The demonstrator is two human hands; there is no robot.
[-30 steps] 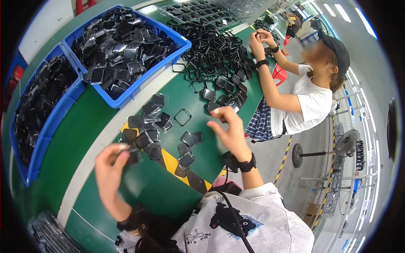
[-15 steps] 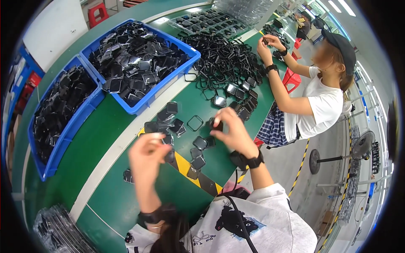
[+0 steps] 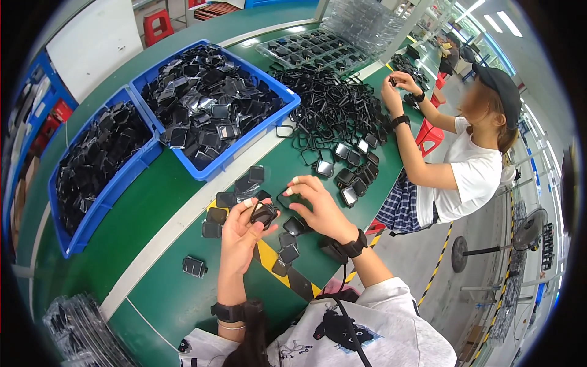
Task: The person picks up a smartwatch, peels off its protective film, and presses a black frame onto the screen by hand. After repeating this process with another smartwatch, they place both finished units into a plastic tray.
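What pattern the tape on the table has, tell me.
The tape has yellow and black stripes, seen best in the head view.

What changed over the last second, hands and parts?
The left hand moved right; it apparently set down one dark square piece and now holds another. The right hand moved left, let go of the piece it briefly held, and is at the thin black frame; grip unclear. The blue bins stayed put.
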